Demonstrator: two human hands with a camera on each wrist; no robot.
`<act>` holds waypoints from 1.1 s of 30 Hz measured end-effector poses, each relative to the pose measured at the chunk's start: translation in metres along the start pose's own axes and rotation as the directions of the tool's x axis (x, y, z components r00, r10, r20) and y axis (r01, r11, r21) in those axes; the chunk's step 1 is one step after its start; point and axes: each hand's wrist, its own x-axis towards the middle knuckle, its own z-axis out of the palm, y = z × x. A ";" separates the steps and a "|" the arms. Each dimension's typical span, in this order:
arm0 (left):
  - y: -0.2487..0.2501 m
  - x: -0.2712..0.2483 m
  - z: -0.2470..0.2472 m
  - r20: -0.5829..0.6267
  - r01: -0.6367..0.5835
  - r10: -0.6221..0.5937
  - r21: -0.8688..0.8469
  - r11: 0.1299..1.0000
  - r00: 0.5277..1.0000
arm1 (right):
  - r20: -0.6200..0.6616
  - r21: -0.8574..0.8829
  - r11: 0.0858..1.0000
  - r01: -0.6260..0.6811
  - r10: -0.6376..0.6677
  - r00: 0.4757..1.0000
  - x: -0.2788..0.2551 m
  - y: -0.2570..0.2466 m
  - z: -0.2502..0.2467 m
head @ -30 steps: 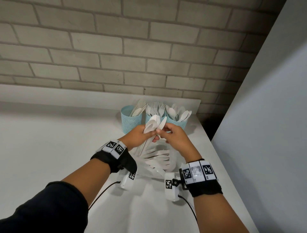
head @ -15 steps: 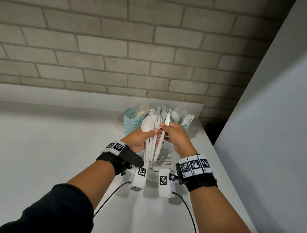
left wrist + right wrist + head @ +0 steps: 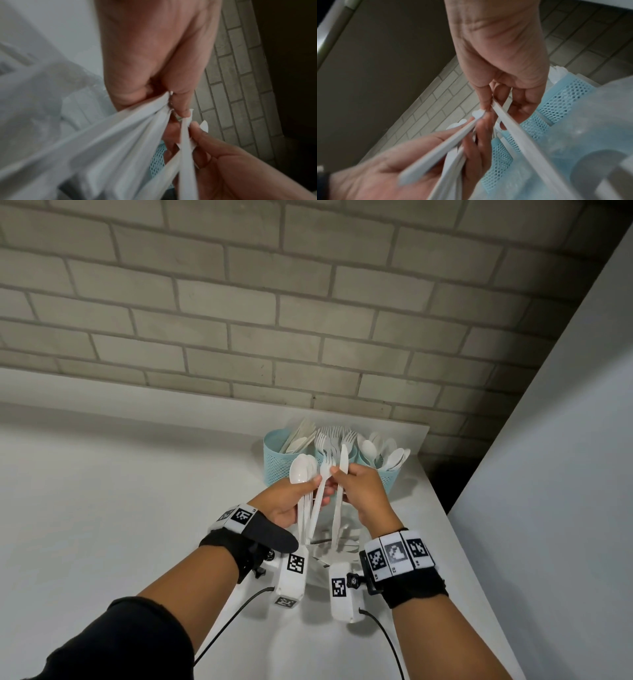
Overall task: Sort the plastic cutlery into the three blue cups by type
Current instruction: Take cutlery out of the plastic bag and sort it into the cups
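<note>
The spoons [image 3: 301, 474], fork [image 3: 325, 470] and knife [image 3: 343, 460] are smooth white plastic with a slight sheen. The blue cups [image 3: 274, 463] are matt plastic mesh. The counter [image 3: 120, 508] looks smooth and matt, the brick wall [image 3: 274, 320] rough, the wrist straps [image 3: 414, 587] black cloth.

Bare white counter [image 3: 102, 508] fills the frame's left, while the three blue cups [image 3: 274, 463] at upper centre, the brick wall [image 3: 308, 320] behind and the grey panel [image 3: 548, 474] on the right block passage.
</note>
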 end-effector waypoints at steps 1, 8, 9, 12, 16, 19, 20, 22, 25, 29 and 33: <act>0.000 0.000 -0.001 -0.011 -0.005 0.005 0.001 1.000 1.000 | 0.015 -0.041 0.999 0.019 -0.018 1.000 0.001 -0.002 0.002; 0.019 -0.005 -0.018 -0.150 -0.013 -0.003 -0.102 0.995 0.989 | -0.071 -0.182 0.964 0.197 -0.212 0.975 0.030 -0.050 0.003; 0.021 -0.006 -0.022 -0.173 -0.029 0.007 -0.122 0.992 0.985 | -0.124 -0.145 0.954 0.263 -0.282 0.951 0.035 -0.058 0.004; 0.026 -0.010 -0.032 -0.207 -0.071 0.034 -0.172 0.983 0.978 | -0.224 0.006 0.919 0.394 -0.383 0.896 0.048 -0.080 0.012; 0.028 -0.012 -0.043 -0.188 -0.080 0.031 -0.261 0.962 0.982 | -0.149 0.007 0.930 0.366 -0.361 0.921 0.071 -0.083 0.042; 0.030 -0.014 -0.050 -0.162 -0.068 0.021 -0.284 0.956 0.987 | -0.016 -0.221 0.930 0.294 -0.305 0.952 0.086 -0.069 0.063; 0.030 -0.014 -0.051 -0.151 -0.064 0.021 -0.284 0.957 0.988 | 0.039 -0.328 0.901 0.283 -0.286 0.957 0.088 -0.064 0.066; 0.030 -0.016 -0.052 -0.126 -0.073 0.039 -0.276 0.958 0.991 | 0.080 -0.411 0.867 0.283 -0.274 0.958 0.090 -0.057 0.068; 0.030 -0.018 -0.052 -0.100 -0.122 0.100 -0.243 0.962 0.990 | 0.051 -0.384 0.866 0.321 -0.327 0.944 0.089 -0.053 0.065; 0.029 -0.015 -0.047 -0.136 -0.155 0.123 -0.250 0.956 0.983 | -0.025 -0.376 0.810 0.450 -0.494 0.869 0.075 -0.057 0.056; 0.030 -0.010 -0.038 -0.119 -0.149 0.124 -0.229 0.962 0.985 | 0.281 -0.321 0.890 0.323 -0.236 0.930 0.057 -0.060 0.047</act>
